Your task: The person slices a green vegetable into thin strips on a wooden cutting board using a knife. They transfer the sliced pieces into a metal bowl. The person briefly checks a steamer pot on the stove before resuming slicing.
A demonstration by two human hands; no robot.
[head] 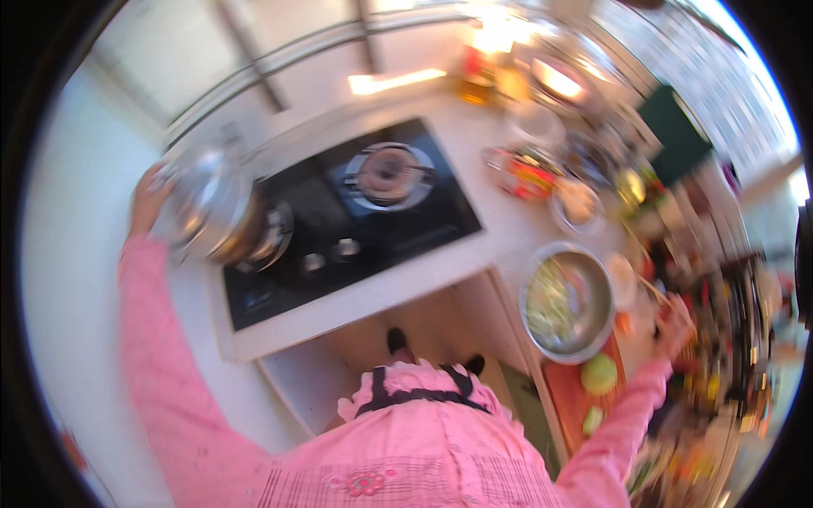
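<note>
On the left burner stands a shiny steel pot (219, 216) with its lid (184, 184) on the side towards my left hand (147, 200). My left fingers close around the lid's top; blur hides the exact grip. Far to the right, my right hand (674, 327) holds thin wooden sticks, apparently chopsticks (651, 290). Left of that hand sits a steel bowl (599, 305) with pale green shredded vegetable (549, 305) in it. A round green vegetable (599, 374) and a smaller cut piece (594, 419) rest on a reddish-brown cutting board (565, 397).
The black gas hob (406, 228) has a second burner (389, 174). Oil bottles (476, 76), a red package (530, 178) and a small bowl (578, 213) crowd the counter's right side. A dark green board (674, 136) stands upright behind. A wall (76, 254) borders the left.
</note>
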